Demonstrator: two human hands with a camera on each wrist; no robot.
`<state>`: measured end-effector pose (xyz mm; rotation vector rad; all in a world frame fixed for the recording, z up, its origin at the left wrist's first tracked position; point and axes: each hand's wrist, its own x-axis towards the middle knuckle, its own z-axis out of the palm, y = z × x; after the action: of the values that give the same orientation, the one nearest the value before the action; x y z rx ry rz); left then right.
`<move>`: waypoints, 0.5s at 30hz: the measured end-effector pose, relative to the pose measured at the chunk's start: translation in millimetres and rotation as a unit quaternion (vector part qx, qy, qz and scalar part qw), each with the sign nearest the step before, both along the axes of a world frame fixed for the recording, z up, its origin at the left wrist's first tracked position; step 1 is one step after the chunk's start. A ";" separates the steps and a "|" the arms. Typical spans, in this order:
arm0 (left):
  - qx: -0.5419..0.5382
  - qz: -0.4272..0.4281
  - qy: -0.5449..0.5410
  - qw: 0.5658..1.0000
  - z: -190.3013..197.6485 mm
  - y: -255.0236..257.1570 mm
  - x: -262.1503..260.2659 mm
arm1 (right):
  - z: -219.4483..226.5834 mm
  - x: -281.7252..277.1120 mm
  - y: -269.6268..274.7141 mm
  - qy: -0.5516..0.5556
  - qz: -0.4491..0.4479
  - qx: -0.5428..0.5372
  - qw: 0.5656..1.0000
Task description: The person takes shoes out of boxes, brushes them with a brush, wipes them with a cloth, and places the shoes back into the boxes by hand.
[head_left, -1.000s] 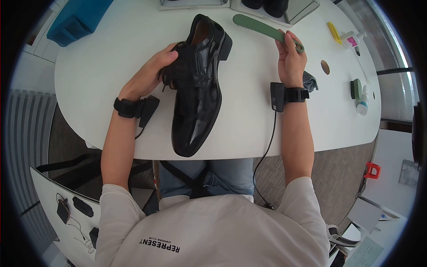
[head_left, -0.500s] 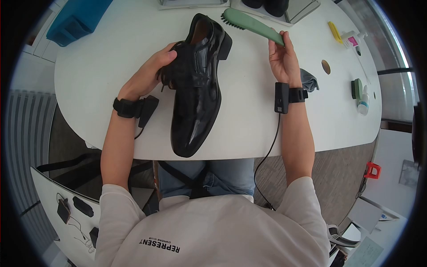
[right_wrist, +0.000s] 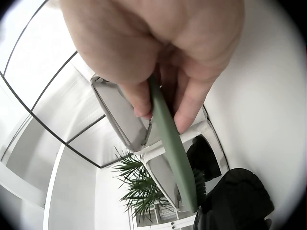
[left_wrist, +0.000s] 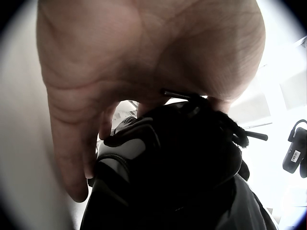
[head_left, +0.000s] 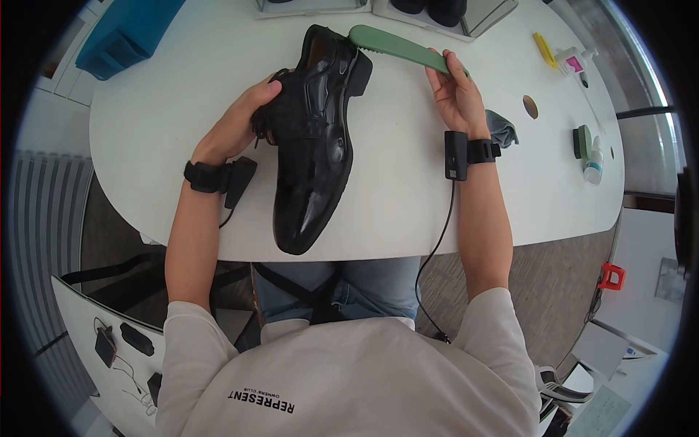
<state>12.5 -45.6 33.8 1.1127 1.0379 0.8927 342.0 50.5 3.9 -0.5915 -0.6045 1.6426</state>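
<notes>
A glossy black lace-up dress shoe [head_left: 309, 175] has its toe toward the person and its heel at the far side. My left hand [head_left: 240, 122] holds it by the laced side, thumb over the edge near the laces. Up close in the left wrist view, the fingers reach around the shoe [left_wrist: 172, 158], and a lace tip [left_wrist: 256, 135] sticks out. My right hand [head_left: 460, 98] pinches the handle of a green brush [head_left: 397, 47]. In the right wrist view its dark bristles [right_wrist: 199, 186] are right at the shoe's heel [right_wrist: 242, 199].
Open boxes stand at the far edge, one with black shoes [head_left: 444, 10]. A grey cloth [head_left: 502, 130] lies behind the right wrist. Farther right are a second green brush [head_left: 582, 142], white bottles [head_left: 593, 164] and a yellow item [head_left: 544, 51]. A blue container [head_left: 124, 36] stands far left.
My right hand has brought the brush leftward to the shoe's heel, its bristles turning downward after showing sideways. The shoe has tilted slightly and its toe shifted a little left under my left hand's hold.
</notes>
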 end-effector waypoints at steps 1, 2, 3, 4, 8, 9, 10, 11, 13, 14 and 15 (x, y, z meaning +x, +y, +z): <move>0.000 -0.001 0.000 1.000 2.1 -1.6 3.5 | -0.3 1.0 0.6 -0.011 -0.015 -0.014 1.000; 0.000 0.029 -0.008 1.000 6.0 -4.3 9.2 | 0.0 1.8 2.1 -0.022 -0.030 -0.027 0.999; 0.000 0.058 -0.016 0.998 8.2 -5.1 12.5 | 0.2 2.8 3.8 -0.021 -0.030 -0.025 0.999; 0.000 0.057 -0.016 0.998 6.1 -2.5 9.2 | -0.3 4.4 4.7 -0.023 -0.021 -0.039 0.999; 0.007 -0.004 -0.003 1.000 -1.9 -0.6 0.1 | -1.2 9.8 5.6 -0.029 -0.007 -0.050 0.998; 0.005 0.000 0.001 1.000 0.2 0.1 0.1 | -0.1 8.8 6.4 -0.029 -0.006 -0.047 0.998; 0.008 0.000 0.001 1.000 2.1 0.3 0.7 | 0.9 7.3 4.0 -0.027 0.002 -0.045 0.999; 0.003 0.007 0.001 1.000 3.1 -0.6 1.9 | 1.0 6.7 0.9 -0.025 0.009 -0.045 0.999; -0.004 0.014 0.001 1.000 5.1 -2.7 5.5 | 2.2 3.3 -2.1 -0.019 0.027 -0.032 0.999; -0.008 0.024 0.001 1.000 7.4 -4.1 7.6 | 2.5 0.3 -3.8 -0.013 0.047 -0.019 0.999; -0.011 0.035 0.001 0.999 9.2 -4.4 8.2 | 2.7 -2.1 -5.4 -0.012 0.049 -0.019 0.999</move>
<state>20.7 -50.0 43.0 1.0651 1.0915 0.9337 339.9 45.0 6.5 -0.6188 -0.6296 1.7437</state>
